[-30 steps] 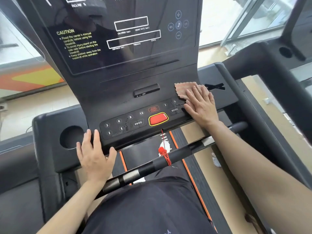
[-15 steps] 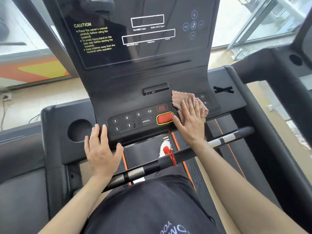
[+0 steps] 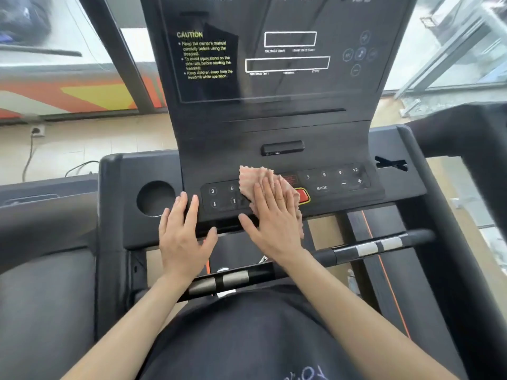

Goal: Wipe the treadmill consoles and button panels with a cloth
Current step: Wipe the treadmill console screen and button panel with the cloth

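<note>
A black treadmill console [image 3: 274, 127] rises in front of me, with a dark display above and a button panel [image 3: 329, 185] below. A pink cloth [image 3: 253, 178] lies on the middle of the panel. My right hand [image 3: 270, 218] presses flat on the cloth with straight fingers and covers most of the red stop button [image 3: 304, 195]. My left hand [image 3: 182, 231] rests flat on the console's front edge, just left of the panel's left buttons. The panel's middle buttons are hidden under cloth and hand.
A round cup holder [image 3: 155, 198] sits left of the panel, a cross-shaped slot [image 3: 391, 163] to its right. A black handlebar with silver sensors [image 3: 370, 246] runs below my wrists. Another treadmill's frame [image 3: 466, 127] stands at the right. Windows lie behind.
My right hand slid the cloth leftwards along the button panel, from its right end across the red stop button to the middle. My left hand stayed put on the console edge.
</note>
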A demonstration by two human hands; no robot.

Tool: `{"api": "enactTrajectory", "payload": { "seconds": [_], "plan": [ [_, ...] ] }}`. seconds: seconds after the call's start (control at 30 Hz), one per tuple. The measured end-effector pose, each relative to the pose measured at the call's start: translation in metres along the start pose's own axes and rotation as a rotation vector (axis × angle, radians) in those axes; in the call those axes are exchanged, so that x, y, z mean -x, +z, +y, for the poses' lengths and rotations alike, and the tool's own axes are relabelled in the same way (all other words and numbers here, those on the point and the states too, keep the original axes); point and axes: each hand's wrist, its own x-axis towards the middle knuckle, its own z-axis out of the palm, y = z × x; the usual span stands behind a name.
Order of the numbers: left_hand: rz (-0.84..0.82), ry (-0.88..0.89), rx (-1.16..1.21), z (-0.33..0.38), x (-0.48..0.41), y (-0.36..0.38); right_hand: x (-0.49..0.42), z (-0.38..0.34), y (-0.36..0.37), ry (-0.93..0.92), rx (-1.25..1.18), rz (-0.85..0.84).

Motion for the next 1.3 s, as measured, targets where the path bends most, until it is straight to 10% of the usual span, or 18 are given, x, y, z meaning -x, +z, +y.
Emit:
{"api": "enactTrajectory", "payload": {
  "seconds": [0.4, 0.57, 0.9, 1.3],
  "plan": [
    [0.105, -0.008, 0.228, -0.029, 0.027, -0.031, -0.017, -0.080, 0.008, -0.393, -0.178, -0.222],
    [0.108, 0.165, 0.137, -0.019, 0.023, -0.031, -0.011, -0.074, -0.025, -0.213, -0.851, -0.150],
    [-0.218, 0.279, -0.303, 0.004, -0.014, 0.004, 0.055, 0.033, -0.021, 0.278, -0.417, 0.384],
    [-0.286, 0.652, -0.027, 0.089, -0.031, 0.046, 0.117, 0.067, -0.029, 0.452, -0.472, 0.265]
  ]
}}
